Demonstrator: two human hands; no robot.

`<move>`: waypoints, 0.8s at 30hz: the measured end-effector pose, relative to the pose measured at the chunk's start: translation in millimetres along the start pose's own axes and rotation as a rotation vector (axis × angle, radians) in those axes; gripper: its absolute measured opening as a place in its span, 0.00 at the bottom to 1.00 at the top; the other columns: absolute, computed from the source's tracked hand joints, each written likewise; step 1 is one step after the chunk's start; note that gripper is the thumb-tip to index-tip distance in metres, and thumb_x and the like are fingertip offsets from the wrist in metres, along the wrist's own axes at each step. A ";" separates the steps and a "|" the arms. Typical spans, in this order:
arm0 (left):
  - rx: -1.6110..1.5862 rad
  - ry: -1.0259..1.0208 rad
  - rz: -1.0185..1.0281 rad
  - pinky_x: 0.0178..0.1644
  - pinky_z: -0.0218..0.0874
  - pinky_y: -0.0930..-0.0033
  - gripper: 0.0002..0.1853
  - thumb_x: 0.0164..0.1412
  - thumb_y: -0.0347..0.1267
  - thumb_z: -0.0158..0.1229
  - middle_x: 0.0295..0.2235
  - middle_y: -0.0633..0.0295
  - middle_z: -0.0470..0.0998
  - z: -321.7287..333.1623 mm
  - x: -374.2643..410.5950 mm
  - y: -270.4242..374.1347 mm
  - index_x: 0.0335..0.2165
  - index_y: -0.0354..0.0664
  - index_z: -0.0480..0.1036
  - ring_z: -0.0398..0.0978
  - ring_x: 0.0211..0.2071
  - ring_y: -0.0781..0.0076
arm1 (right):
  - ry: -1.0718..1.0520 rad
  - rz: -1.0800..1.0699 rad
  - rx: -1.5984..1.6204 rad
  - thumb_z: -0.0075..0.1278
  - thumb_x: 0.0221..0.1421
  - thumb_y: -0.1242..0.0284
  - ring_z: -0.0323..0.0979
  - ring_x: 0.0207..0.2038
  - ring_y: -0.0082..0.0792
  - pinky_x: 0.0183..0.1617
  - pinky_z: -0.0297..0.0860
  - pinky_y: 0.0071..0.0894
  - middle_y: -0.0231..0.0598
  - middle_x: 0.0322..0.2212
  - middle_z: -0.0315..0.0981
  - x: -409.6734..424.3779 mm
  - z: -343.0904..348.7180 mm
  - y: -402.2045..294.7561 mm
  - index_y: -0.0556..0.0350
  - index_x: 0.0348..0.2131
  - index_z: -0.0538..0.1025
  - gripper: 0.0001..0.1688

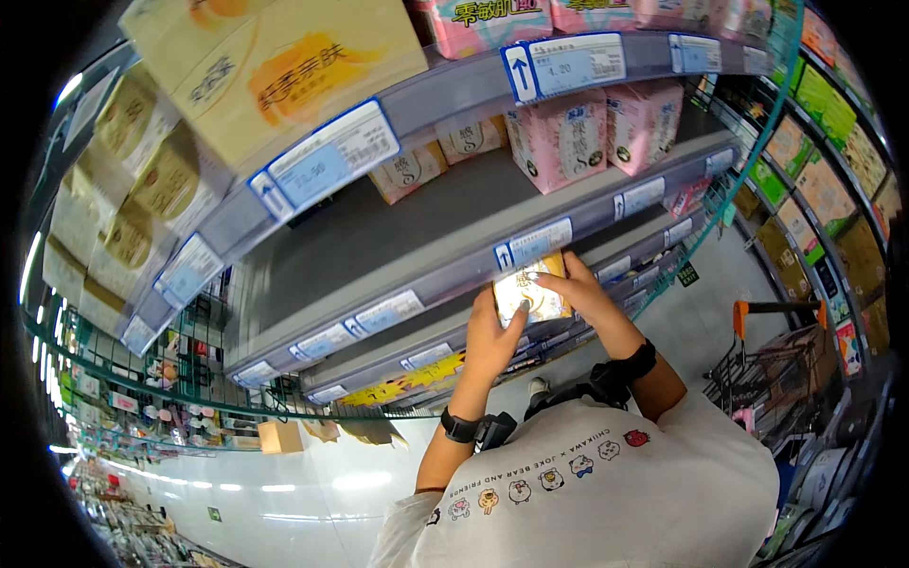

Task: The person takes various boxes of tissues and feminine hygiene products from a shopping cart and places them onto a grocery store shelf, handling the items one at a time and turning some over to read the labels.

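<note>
A small white-and-yellow packet [543, 302], printed with writing, is held between my two hands in front of a store shelf. My left hand [491, 334] grips its lower left side, the thumb lying on the printed face. On the other side my right hand [579, 287] grips the packet, with fingers across its upper part. Just behind is the price-label rail [454, 284] of a grey shelf [398, 238]. Similar yellow-and-white packets [408, 170] stand at the back of that shelf, and pink packs [561, 138] stand farther right on it.
A large cream carton [284, 71] and pink packages [486, 25] fill the upper shelf. Cream packs [167, 174] are stacked at the left. A shopping cart with an orange-and-black handle [781, 307] stands at the right. A cardboard box [280, 437] sits at the lower left.
</note>
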State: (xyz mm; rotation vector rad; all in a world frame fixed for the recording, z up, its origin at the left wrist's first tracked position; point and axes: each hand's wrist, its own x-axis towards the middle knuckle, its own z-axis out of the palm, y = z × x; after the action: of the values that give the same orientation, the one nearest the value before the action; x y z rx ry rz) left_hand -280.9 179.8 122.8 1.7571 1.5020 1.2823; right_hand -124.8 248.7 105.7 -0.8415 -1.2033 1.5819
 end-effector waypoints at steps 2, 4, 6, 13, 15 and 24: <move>0.027 -0.007 -0.015 0.41 0.58 0.62 0.21 0.48 0.34 0.53 0.35 0.42 0.69 -1.4 16.3 -2.1 0.39 0.31 0.64 0.67 0.37 0.47 | -0.084 0.008 -0.027 0.51 0.44 0.77 0.64 0.41 0.25 0.43 0.62 0.24 0.38 0.41 0.63 22.4 -7.8 4.6 0.61 0.45 0.61 0.27; 0.026 0.019 -0.029 0.41 0.58 0.64 0.18 0.49 0.33 0.52 0.35 0.45 0.71 0.2 26.0 -7.9 0.37 0.32 0.66 0.69 0.37 0.50 | -0.146 -0.044 -0.015 0.51 0.44 0.77 0.62 0.42 0.24 0.45 0.61 0.25 0.34 0.41 0.63 40.7 -16.7 16.3 0.60 0.42 0.65 0.22; 0.111 -0.030 -0.175 0.41 0.58 0.64 0.17 0.49 0.33 0.52 0.34 0.45 0.71 -4.4 33.4 0.4 0.37 0.33 0.67 0.69 0.36 0.50 | 0.019 -0.076 -0.060 0.53 0.43 0.72 0.63 0.42 0.30 0.45 0.61 0.29 0.39 0.40 0.65 56.5 -18.3 37.3 0.58 0.40 0.68 0.22; 0.480 0.005 -0.052 0.37 0.60 0.61 0.15 0.48 0.38 0.54 0.31 0.51 0.73 -12.4 35.9 -24.5 0.33 0.40 0.72 0.70 0.33 0.52 | 0.119 -0.125 -0.238 0.54 0.42 0.69 0.63 0.43 0.35 0.46 0.60 0.32 0.42 0.40 0.65 94.2 -19.5 47.1 0.56 0.39 0.69 0.22; 0.602 0.017 0.051 0.36 0.61 0.61 0.15 0.47 0.39 0.54 0.32 0.53 0.73 -20.2 36.5 -20.8 0.33 0.42 0.72 0.70 0.33 0.52 | 0.072 -0.146 -0.329 0.54 0.43 0.68 0.63 0.43 0.35 0.46 0.60 0.33 0.43 0.40 0.65 103.0 -22.3 42.5 0.56 0.39 0.69 0.22; 0.700 0.031 -0.037 0.38 0.61 0.61 0.16 0.43 0.38 0.57 0.33 0.56 0.73 -37.6 35.7 -13.1 0.33 0.45 0.72 0.69 0.35 0.55 | -0.176 -0.333 -0.879 0.53 0.43 0.67 0.63 0.43 0.38 0.47 0.59 0.35 0.44 0.40 0.65 104.2 -12.0 34.5 0.56 0.40 0.68 0.22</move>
State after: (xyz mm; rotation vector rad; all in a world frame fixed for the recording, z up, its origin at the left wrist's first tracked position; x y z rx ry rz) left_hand -321.9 209.4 140.2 2.0979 2.1652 0.8052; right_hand -156.4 348.8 71.4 -0.9686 -2.0990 0.8329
